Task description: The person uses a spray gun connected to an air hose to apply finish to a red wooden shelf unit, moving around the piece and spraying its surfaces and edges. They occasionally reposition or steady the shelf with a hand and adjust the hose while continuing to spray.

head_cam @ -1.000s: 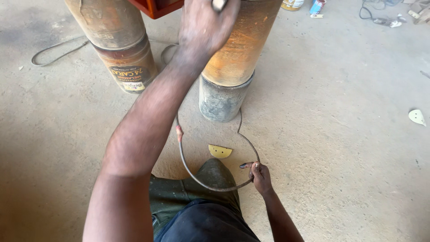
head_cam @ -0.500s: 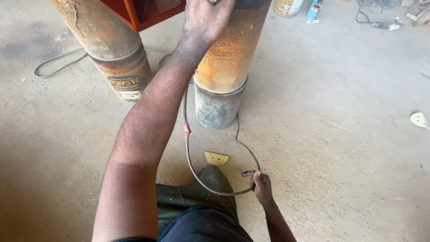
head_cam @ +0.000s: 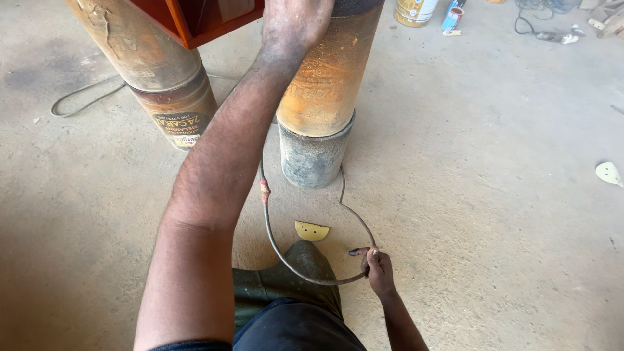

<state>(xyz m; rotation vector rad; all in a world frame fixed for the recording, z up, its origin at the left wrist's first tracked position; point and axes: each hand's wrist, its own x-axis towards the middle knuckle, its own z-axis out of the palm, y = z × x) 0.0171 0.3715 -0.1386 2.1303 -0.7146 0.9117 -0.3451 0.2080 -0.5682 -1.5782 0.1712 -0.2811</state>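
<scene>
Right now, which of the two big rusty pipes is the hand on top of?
The orange rusty pipe standing in the grey can; the left hand rests there. The other pipe leans untouched.

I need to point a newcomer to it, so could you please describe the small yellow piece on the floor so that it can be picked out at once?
Start at the rusty orange pipe standing in a grey tin. Just in front of the tin, inside the loop of dark cable that the right hand holds, lies the yellow piece. It is flat and half-round, unlike the paler offcut far right.
</scene>
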